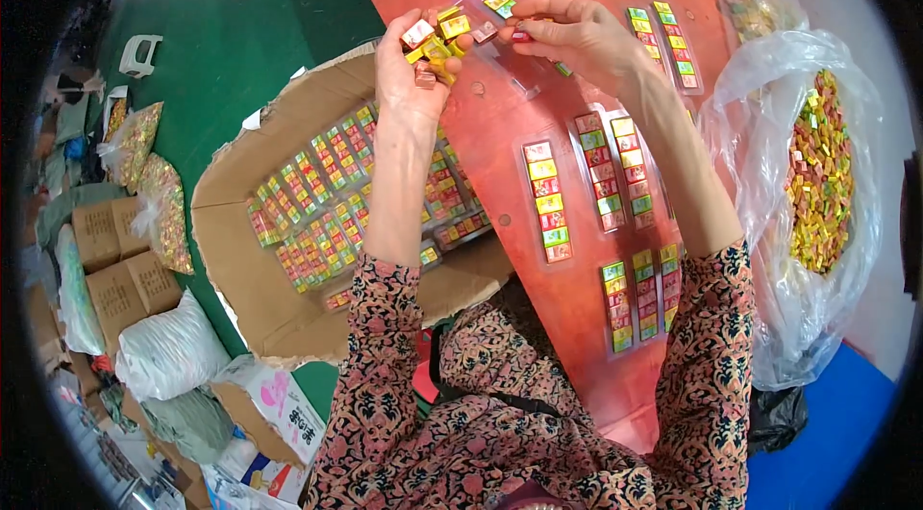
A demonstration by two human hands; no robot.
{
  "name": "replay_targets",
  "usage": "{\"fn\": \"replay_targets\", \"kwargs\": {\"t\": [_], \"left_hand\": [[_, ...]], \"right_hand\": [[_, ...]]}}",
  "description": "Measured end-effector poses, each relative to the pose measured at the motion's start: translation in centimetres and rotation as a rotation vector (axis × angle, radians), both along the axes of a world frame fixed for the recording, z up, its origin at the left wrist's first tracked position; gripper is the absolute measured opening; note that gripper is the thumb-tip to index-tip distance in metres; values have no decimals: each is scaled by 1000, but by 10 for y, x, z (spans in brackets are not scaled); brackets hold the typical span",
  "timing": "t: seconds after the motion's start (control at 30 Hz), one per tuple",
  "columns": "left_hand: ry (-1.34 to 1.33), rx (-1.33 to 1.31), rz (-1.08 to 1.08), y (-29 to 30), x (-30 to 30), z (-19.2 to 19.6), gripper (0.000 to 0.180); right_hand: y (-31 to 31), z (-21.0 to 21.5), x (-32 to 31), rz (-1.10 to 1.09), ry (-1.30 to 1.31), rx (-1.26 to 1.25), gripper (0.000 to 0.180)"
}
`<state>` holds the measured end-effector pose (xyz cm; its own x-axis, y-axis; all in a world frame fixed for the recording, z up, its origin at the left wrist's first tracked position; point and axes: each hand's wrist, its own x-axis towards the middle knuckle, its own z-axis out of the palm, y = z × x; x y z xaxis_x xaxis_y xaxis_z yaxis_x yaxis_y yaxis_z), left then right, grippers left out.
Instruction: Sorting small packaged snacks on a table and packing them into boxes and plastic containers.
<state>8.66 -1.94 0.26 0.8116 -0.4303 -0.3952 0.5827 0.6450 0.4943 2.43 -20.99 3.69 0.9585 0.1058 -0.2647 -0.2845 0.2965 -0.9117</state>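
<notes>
My left hand point(408, 77) is cupped around a small pile of wrapped candies point(435, 49), mostly yellow with some red and white. My right hand point(588, 41) pinches a small red wrapped candy point(520, 35) between thumb and fingers. Under and between both hands lies a clear plastic tray point(522, 87), partly hidden by them, with a yellow and green candy point(498, 0) near its far end. Filled narrow trays stand in rows on the red table to the right, among them a single tray point(548, 202) nearest the box.
A large cardboard box point(226, 222) holding many filled trays sits left of the red table point(577, 318). On the right, an open clear bag point(755, 250) bulges with loose candies point(820, 174). Cartons point(135, 284) and candy bags point(165, 212) crowd the far left.
</notes>
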Motion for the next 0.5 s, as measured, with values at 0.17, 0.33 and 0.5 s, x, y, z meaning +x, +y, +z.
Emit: {"fn": "replay_targets", "kwargs": {"t": [0.17,0.33,0.5], "left_hand": [[-3,11,26,-2,-1,1,18],[-25,-4,18,-1,-1,1,18],[-33,8,29,0,-2,1,18]], "right_hand": [[12,-8,1,-89,-137,-408,21],[29,-18,6,-200,-286,-820,15],[38,-19,6,-267,-416,-1102,18]]}}
